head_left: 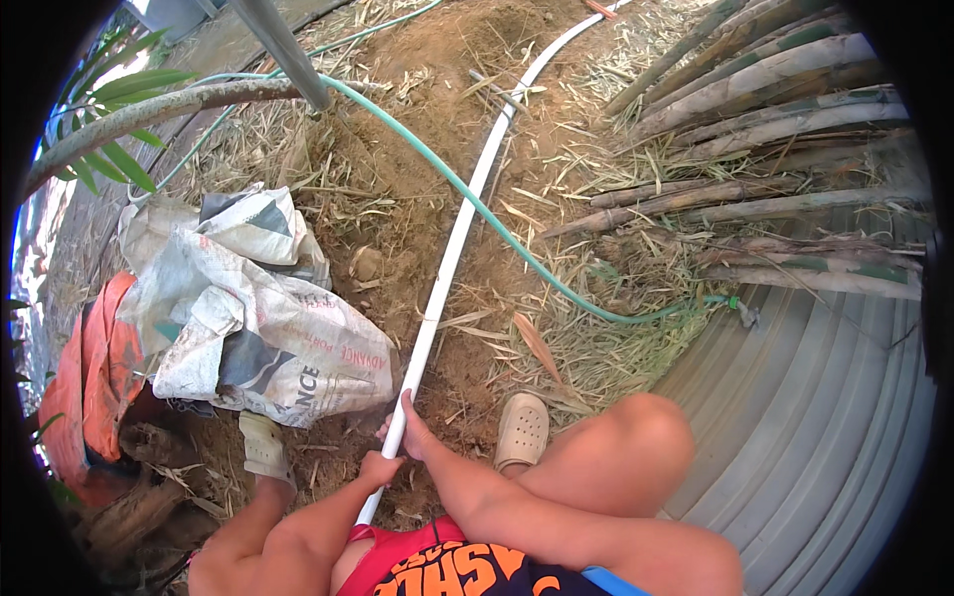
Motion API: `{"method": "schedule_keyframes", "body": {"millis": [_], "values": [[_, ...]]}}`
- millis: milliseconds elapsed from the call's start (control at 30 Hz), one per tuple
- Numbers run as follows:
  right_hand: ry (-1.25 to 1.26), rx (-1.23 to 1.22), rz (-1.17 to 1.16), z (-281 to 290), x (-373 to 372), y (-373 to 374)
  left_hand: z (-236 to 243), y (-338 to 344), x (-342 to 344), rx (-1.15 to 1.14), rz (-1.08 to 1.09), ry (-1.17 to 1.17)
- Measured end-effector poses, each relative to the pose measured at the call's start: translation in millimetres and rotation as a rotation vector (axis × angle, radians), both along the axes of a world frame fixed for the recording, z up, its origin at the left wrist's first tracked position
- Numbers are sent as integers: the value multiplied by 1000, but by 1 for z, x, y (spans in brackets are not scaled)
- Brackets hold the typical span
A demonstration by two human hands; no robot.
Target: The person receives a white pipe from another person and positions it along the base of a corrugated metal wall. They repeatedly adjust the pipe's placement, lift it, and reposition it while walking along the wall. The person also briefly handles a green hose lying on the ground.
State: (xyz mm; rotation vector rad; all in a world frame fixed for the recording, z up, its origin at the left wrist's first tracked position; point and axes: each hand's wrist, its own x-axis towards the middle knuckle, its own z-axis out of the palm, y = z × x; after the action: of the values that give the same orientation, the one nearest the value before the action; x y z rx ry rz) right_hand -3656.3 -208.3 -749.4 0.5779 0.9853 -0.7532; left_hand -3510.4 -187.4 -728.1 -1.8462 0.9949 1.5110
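Both hands are closed around a long, slim, white plastic pipe (440,288), set close together on it. The left hand (381,470) grips it nearer the body; the right hand (410,430) grips just beyond, its thumb along the pipe. The pipe's near end lies by the person's lap, and its length runs away over brown soil (397,214), curving right near the top edge. A thin, teal-green, flexible hose (616,318) crosses above the pipe, ending at the right beside a grey ribbed sheet (795,417).

Left of the pipe, a crumpled, white woven-plastic sack (248,308) with red and black print lies on the ground in loose folds. Its mouth cannot be made out, so whether it holds anything cannot be told. Beside it, farther left, an orange, creased sack-like sheet (94,382) slumps above rough brown logs (139,517); its contents, if any, are hidden. At the upper left rim, a pale, rounded object (164,18) is cut off, too little shown to tell whether it is a container.

Beige perforated clogs (523,430) are on the person's feet. Long, weathered bamboo poles (765,94) lie at upper right.
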Motion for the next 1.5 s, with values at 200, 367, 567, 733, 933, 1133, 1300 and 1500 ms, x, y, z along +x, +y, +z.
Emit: {"method": "schedule_keyframes", "body": {"millis": [200,367,567,733,933,1133,1300,1500], "values": [[-24,113,-97,5,11,-4,-7,-4,2,121,61,43],[160,300,-33,22,5,-10,-8,9,-8,204,99,63],[212,341,26,43,-1,-23,-5,8,-6,253,166,159],[204,328,37,38,-5,-31,25,-19,-32,179,110,53],[259,314,-6,57,8,-57,37,-39,-16,143,123,30],[225,255,32,39,19,-38,8,-19,-7,97,77,-5],[172,176,70,-8,-2,-3,-5,-7,-34,53,30,-83],[249,191,111,-9,12,0,-19,10,-30,8,-61,-124]]}}
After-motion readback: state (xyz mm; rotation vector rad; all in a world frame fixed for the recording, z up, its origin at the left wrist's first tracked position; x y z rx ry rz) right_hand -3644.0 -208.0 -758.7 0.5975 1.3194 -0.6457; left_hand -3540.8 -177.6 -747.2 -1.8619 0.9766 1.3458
